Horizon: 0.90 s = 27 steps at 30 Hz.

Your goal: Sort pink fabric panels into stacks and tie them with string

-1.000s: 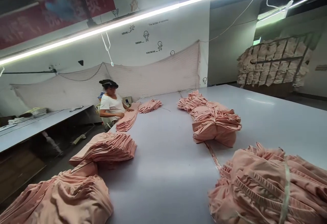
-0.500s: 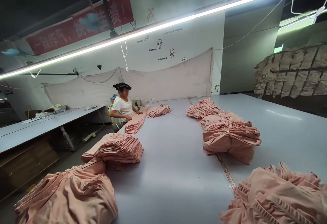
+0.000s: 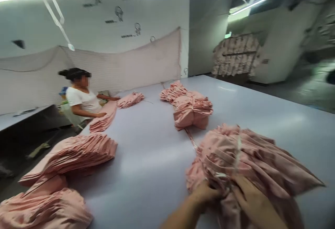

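Hands meet at the near edge of a tied bundle of pink garments (image 3: 243, 159), which lies on the grey cutting table (image 3: 154, 159) at about five o'clock in the view. The left hand (image 3: 206, 194) is curled into the folds at the bundle's front, and the right hand (image 3: 251, 201) presses in just beside it, fingers bent around cloth close to the pale tie strip (image 3: 237, 152) that runs over the top; both are closed on fabric rather than spread. Judging by the slumped, rumpled shape, the bundle is soft and floppy, fairly heavy as a mass, and likely to sag or shed layers unless taken by the tie or scooped from underneath. The table top looks smooth and slightly glossy, so cloth should slide on it easily. A flatter stack (image 3: 78, 152) sits at nine o'clock, a loose heap (image 3: 44, 208) at eight, and another tied bundle (image 3: 192, 110) at twelve. At ten o'clock a co-worker in a white shirt (image 3: 78, 98) handles a row of garments (image 3: 103, 117). Mesh netting (image 3: 131, 68) hangs along the far wall.
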### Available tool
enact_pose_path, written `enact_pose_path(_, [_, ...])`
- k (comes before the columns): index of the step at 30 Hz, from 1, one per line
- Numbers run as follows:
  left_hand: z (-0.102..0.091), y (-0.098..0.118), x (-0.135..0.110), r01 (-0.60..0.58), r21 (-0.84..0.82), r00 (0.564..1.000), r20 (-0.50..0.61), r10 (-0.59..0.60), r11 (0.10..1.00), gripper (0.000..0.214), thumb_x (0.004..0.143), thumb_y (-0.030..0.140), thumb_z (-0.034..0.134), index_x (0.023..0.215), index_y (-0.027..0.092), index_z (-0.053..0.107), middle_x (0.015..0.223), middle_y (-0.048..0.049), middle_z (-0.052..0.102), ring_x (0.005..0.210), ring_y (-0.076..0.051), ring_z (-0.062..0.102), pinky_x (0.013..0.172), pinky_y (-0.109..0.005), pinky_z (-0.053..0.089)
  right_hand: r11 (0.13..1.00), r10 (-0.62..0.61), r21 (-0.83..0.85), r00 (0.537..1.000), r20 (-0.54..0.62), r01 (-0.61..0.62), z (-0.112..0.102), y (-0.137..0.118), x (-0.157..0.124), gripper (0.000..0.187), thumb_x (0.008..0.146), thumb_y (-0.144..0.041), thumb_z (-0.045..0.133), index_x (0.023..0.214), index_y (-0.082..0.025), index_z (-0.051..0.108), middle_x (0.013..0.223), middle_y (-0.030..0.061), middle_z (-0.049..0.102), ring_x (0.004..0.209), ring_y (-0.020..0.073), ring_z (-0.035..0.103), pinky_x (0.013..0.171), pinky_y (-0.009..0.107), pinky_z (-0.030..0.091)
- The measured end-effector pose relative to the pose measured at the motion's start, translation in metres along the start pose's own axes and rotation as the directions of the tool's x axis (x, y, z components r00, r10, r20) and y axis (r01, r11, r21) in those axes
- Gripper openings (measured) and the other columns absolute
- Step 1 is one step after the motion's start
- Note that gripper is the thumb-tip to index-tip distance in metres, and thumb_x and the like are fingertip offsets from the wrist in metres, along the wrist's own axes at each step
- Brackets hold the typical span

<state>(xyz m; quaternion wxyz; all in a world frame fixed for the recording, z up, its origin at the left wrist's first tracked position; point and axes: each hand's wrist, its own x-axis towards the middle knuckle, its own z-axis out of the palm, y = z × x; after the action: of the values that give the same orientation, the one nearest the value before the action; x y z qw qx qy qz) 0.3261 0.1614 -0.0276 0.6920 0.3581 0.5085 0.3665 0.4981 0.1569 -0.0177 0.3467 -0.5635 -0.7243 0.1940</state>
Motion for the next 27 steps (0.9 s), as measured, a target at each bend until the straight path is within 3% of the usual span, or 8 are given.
enact_pose_path(3, [0.003,-0.005,0.002,0.052,-0.024,0.997,0.061,-0.05,0.998,0.034,0.048,0.037,0.08,0.068,0.016,0.062,0.049,0.0047,0.052,0.043,-0.007,0.042,0.043,-0.023,0.03,0.998,-0.013,-0.054,0.999,0.047,0.015,-0.01,-0.014,-0.005,0.021,0.084,-0.024,0.038,0.087,-0.022,0.059,0.092,0.008,0.065,0.087,0.0209,0.062,0.078,0.035,0.05])
enact_pose_path(7, [0.007,-0.004,-0.001,0.09,-0.057,0.995,0.045,-0.088,0.994,0.025,0.054,0.036,0.068,0.064,0.021,0.051,0.038,0.0098,0.038,0.032,-0.005,0.029,0.038,-0.022,0.017,0.984,0.023,-0.174,0.995,-0.1,-0.041,-0.015,-0.029,-0.02,0.022,0.091,-0.022,0.037,0.09,-0.02,0.058,0.094,0.0067,0.063,0.086,0.0184,0.061,0.076,0.031,0.048])
enact_pose_path(11, [0.011,-0.001,-0.008,0.145,-0.085,0.989,0.022,-0.144,0.986,0.03,0.053,0.033,0.06,0.053,0.022,0.032,0.036,0.0112,0.03,0.032,-0.002,0.019,0.039,-0.021,0.01,0.964,0.025,-0.261,0.997,-0.079,-0.045,0.001,-0.034,-0.034,0.024,0.092,-0.019,0.038,0.098,-0.022,0.061,0.097,0.0053,0.063,0.085,0.0178,0.062,0.074,0.029,0.048])
enact_pose_path(16, [0.012,0.011,-0.011,0.201,-0.037,0.976,0.089,-0.197,0.979,0.033,0.052,0.031,0.064,0.051,0.022,0.033,0.036,0.0124,0.026,0.033,-0.001,0.017,0.04,-0.021,0.009,0.916,0.052,-0.379,0.975,-0.216,-0.133,0.025,-0.041,-0.032,0.02,0.088,-0.014,0.041,0.092,-0.018,0.061,0.093,0.0076,0.061,0.082,0.0204,0.061,0.069,0.031,0.047])
enact_pose_path(21, [0.014,0.01,-0.012,0.153,0.024,0.985,0.071,-0.154,0.988,0.025,0.059,0.036,0.067,0.068,0.019,0.051,0.042,0.0094,0.042,0.036,-0.003,0.034,0.041,-0.018,0.017,0.881,0.003,-0.454,0.962,-0.274,-0.132,0.028,-0.041,-0.027,0.03,0.084,-0.006,0.039,0.105,-0.015,0.059,0.096,0.0089,0.058,0.075,0.0178,0.059,0.063,0.028,0.045])
enact_pose_path(24, [0.013,-0.001,-0.019,0.1,0.058,0.995,0.022,-0.101,0.993,0.032,0.064,0.044,0.066,0.076,0.017,0.054,0.047,0.0065,0.048,0.043,-0.006,0.045,0.043,-0.018,0.025,0.853,-0.017,-0.508,0.966,-0.258,-0.12,0.025,-0.041,-0.023,0.025,0.083,-0.007,0.043,0.094,-0.018,0.062,0.088,0.007,0.056,0.072,0.019,0.057,0.061,0.029,0.042])
enact_pose_path(27, [0.011,-0.007,-0.03,-0.048,0.14,0.998,0.036,0.043,0.989,0.034,0.069,0.045,0.063,0.089,0.017,0.058,0.06,0.0026,0.056,0.048,-0.008,0.048,0.044,-0.02,0.031,0.869,-0.032,-0.487,0.974,-0.226,-0.084,0.019,-0.042,-0.016,0.02,0.08,-0.007,0.047,0.087,-0.019,0.063,0.088,0.0065,0.056,0.078,0.0203,0.055,0.069,0.031,0.042])
